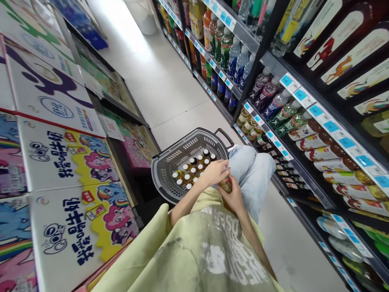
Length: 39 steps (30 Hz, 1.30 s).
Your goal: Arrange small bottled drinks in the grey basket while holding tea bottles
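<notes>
A small glass bottle (225, 185) with a reddish label and yellowish-brown contents is held above my lap. My right hand (233, 197) wraps round its lower part from the right. From the left, my left hand (213, 172) closes over the upper end, so the bottle's top is mostly hidden. Just left of my hands stands a grey plastic shopping basket (161, 172) with a black handle (226, 138). Inside it are several upright bottles (187, 177), mostly white-capped, a few with dark caps. My left forearm crosses over the basket's near side.
Shelves of drink bottles (279, 105) with blue price tags line the right side. Stacked milk cartons (67, 162) with cartoon ponies stand close on the left. A tiled aisle floor (170, 81) runs ahead. A whitish bin-like container (144, 18) is at the far end.
</notes>
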Available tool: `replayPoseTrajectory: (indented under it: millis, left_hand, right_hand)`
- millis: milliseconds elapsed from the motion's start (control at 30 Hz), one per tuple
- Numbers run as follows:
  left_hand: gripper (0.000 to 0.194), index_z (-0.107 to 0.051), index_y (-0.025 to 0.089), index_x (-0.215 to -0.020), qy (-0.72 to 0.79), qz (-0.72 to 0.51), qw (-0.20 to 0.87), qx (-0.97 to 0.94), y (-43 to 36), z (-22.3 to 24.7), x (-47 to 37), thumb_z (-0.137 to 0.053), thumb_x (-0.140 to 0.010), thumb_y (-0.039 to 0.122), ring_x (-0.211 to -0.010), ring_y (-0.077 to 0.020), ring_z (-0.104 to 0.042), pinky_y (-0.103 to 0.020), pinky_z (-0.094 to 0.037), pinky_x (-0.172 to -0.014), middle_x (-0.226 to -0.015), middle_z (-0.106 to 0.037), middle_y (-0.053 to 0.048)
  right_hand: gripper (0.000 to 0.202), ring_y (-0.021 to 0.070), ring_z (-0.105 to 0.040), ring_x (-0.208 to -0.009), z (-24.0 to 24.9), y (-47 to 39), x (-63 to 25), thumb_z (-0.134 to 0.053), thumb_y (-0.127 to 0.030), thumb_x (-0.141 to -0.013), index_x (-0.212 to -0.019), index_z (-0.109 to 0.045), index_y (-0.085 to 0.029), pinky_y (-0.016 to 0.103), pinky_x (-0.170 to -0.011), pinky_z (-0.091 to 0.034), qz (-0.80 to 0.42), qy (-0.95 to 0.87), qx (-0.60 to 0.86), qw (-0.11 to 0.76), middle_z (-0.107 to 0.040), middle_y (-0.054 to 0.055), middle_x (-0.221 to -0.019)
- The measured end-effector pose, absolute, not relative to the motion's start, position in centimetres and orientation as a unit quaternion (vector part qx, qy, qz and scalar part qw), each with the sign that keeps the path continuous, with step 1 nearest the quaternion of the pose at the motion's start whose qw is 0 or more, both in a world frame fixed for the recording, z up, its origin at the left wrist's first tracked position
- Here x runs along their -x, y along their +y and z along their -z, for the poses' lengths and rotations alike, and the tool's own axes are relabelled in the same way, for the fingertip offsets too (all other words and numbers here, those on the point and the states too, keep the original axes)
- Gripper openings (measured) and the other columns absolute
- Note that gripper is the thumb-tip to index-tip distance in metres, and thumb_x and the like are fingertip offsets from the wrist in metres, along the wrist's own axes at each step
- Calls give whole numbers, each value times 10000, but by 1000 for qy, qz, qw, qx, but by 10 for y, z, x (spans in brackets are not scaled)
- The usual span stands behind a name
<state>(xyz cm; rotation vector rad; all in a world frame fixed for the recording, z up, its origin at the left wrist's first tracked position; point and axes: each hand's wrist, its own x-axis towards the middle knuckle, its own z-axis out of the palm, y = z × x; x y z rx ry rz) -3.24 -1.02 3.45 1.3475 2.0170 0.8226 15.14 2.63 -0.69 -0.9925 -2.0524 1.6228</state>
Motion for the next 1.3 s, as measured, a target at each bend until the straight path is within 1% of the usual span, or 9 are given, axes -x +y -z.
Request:
replayPoseTrajectory:
  millis: [67, 167, 367, 467, 533, 633, 733, 933, 1300]
  left_hand:
    - [79, -631, 201, -863, 761, -338, 298, -467, -21, -35, 43, -614, -936, 227, -796, -213, -658, -319, -483, -791, -863, -712, -43]
    - [77, -650, 196, -827, 777, -384, 312, -389, -41, -39, 59, -654, -868, 261, -749, -186, -629, -298, -468, -762, -782, -694, -3]
    - [221, -720, 194, -818, 828, -414, 254, -280, -72, -65, 98, -665, -857, 404, -756, -194, -635, -307, -497, -759, -807, -719, -12]
    - [210, -703, 199, -819, 851, -404, 201, -268, -73, -73, 115, -667, -873, 399, -770, -200, -642, -307, -500, -744, -827, -703, -19]
    - [184, -681, 203, -822, 870, -364, 152, -296, -66, -69, 124, -678, -895, 371, -813, -210, -652, -317, -520, -779, -885, -692, -36]
    - [123, -674, 203, -896, 896, -262, 89, -349, -51, -46, 139, -663, -950, 313, -910, -249, -672, -355, -548, -876, -1024, -664, -83]
    - [152, -689, 181, -1017, 918, -164, 77, -352, -34, -10, 162, -630, -1031, 320, -982, -295, -684, -396, -553, -939, -1153, -636, -143]
    - [312, -680, 128, -1200, 945, -91, 120, -291, -14, 57, 218, -613, -1098, 415, -1057, -329, -690, -389, -527, -960, -1283, -613, -200]
    - [333, -648, 139, -1336, 915, -2, 237, -326, 22, 132, 232, -615, -1092, 363, -1146, -337, -678, -365, -499, -910, -1440, -588, -206]
  right_hand:
    - [711, 341, -700, -1274, 6, 26, -155, -878, -492, -831, -1440, -646, -208, 494, -1137, -569, -575, -732, 334, 151, -728, 142, -1380]
    - [729, 332, -702, -1275, 4, 32, -161, -911, -484, -807, -1440, -655, -229, 484, -1138, -568, -600, -730, 310, 104, -732, 122, -1388]
    - [573, 307, -728, -1161, 8, 41, -165, -892, -478, -844, -1340, -728, -244, 434, -1016, -586, -635, -716, 281, 81, -776, 92, -1282]
    - [466, 290, -744, -1063, 17, 42, -163, -855, -442, -854, -1261, -759, -235, 413, -920, -593, -633, -709, 296, 94, -794, 93, -1239]
    - [401, 282, -752, -1012, 22, 41, -161, -815, -423, -869, -1220, -771, -234, 408, -880, -589, -631, -705, 307, 101, -809, 94, -1218]
    - [321, 269, -762, -965, 26, 41, -160, -746, -428, -922, -1175, -783, -233, 404, -863, -592, -636, -695, 317, 106, -827, 97, -1186]
    - [285, 250, -763, -925, 25, 41, -159, -696, -433, -964, -1135, -795, -229, 383, -839, -600, -641, -686, 326, 112, -836, 95, -1159]
    - [283, 238, -753, -866, 18, 42, -156, -679, -463, -995, -1046, -820, -224, 351, -789, -604, -636, -676, 353, 119, -843, 78, -1048]
    - [386, 230, -781, -662, 22, 51, -149, -706, -583, -988, -1023, -769, -203, 321, -644, -613, -689, -579, 425, 99, -834, 82, -889]
